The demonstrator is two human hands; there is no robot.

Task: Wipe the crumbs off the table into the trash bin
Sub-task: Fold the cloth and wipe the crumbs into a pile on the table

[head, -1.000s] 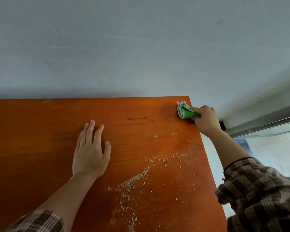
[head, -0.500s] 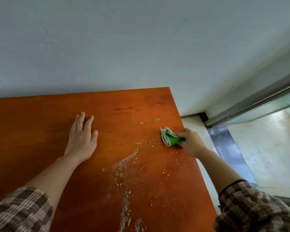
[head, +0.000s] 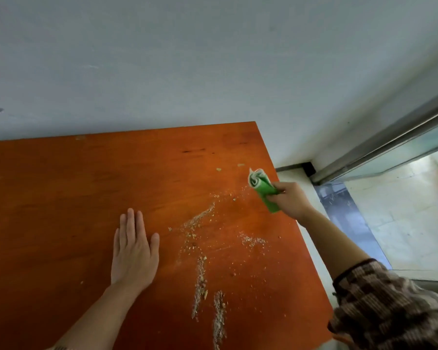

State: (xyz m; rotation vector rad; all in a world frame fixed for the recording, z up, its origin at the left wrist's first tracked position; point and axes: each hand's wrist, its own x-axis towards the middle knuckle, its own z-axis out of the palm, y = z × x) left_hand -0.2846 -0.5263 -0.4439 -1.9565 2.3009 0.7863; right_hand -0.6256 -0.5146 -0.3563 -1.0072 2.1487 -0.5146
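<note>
An orange wooden table point(head: 61, 198) fills the lower left. Pale crumbs point(head: 200, 279) lie on it in streaks and small heaps right of the middle, with two larger bits point(head: 218, 169) near the far right corner. My right hand point(head: 292, 200) is closed around a folded green and white cloth point(head: 262, 186) near the table's right edge, seemingly just above the surface. My left hand point(head: 134, 251) lies flat on the table, fingers together, left of the crumbs. No trash bin is in view.
A white wall point(head: 162, 59) runs along the table's far edge. To the right, beyond the table edge, lie a pale floor point(head: 410, 223) and a metal sliding-door frame point(head: 390, 142). My checked sleeve point(head: 390, 311) covers the lower right corner.
My right hand swept the cloth from the far right corner toward me along the table edge, then moved back away a little. A small crumb heap now lies near the right edge. The view shifted.
</note>
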